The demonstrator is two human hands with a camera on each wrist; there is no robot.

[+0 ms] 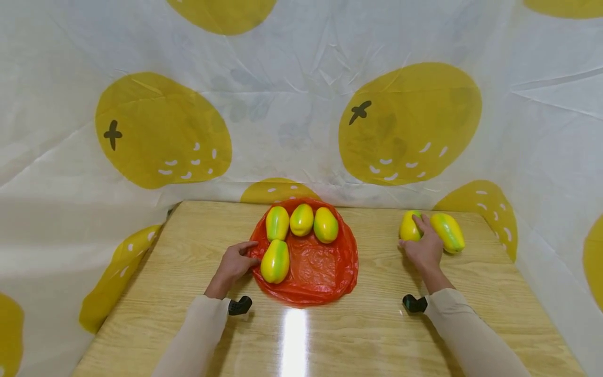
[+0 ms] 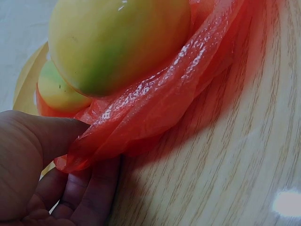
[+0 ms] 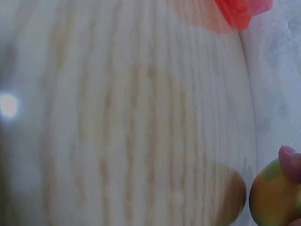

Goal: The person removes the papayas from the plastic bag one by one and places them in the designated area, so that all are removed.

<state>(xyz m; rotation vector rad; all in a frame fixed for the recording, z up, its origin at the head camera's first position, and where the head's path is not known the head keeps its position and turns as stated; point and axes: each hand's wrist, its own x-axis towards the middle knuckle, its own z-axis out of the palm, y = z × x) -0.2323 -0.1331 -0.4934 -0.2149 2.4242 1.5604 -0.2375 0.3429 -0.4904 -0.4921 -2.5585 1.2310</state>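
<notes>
A red plastic bag point(image 1: 320, 267) lies spread on the wooden table point(image 1: 188, 272) with several yellow-green mangoes on it: three in a row at the back point(image 1: 301, 220) and one in front point(image 1: 275, 262). My left hand point(image 1: 248, 251) pinches the bag's left edge point(image 2: 141, 113) between thumb and fingers point(image 2: 89, 188), just below the front mango point(image 2: 117, 42). At the right, two more mangoes lie on the bare table. My right hand point(image 1: 421, 238) grips the left one point(image 1: 408, 226), with a fingertip point(image 3: 290, 162) on its skin point(image 3: 273, 200). The other mango point(image 1: 448, 232) lies just to its right.
A white cloth with large yellow fruit prints point(image 1: 410, 125) hangs close behind and around the table. Black wrist mounts point(image 1: 240, 305) sit on both sleeves. A bright light glare point(image 1: 294, 335) shows on the near tabletop.
</notes>
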